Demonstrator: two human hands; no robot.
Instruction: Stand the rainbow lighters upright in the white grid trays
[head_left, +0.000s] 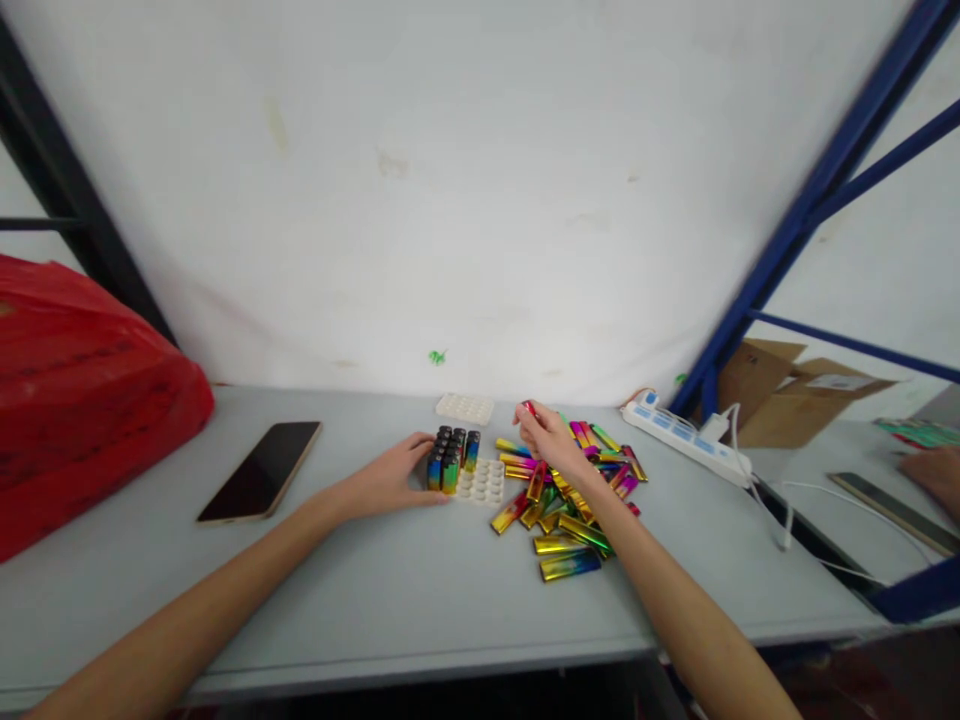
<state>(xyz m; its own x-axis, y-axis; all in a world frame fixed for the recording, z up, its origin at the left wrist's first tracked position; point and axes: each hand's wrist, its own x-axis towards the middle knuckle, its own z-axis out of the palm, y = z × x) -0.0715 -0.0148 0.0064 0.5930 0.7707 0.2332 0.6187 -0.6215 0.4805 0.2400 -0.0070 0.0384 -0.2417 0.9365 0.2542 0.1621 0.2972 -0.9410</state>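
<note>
A white tray (484, 482) with rows of round holes lies on the table. Several metallic lighters (450, 460) with black tops stand upright in its left part. My left hand (397, 472) holds the tray's left end, with the thumb at the front and the fingers behind the lighters. My right hand (546, 438) is raised above the right side, its fingers closed on a red lighter (529, 408) that is mostly hidden. Beneath and beside it lies a loose pile of shiny gold, red, green and blue lighters (555, 545).
Behind the tray lies another white holed tray (465, 407). A phone (262, 470) and a red plastic bag (90, 390) are at left. To the right are a power strip (686, 438), a blue frame post (780, 250), a cardboard box (795, 400) and another person's hand (934, 475).
</note>
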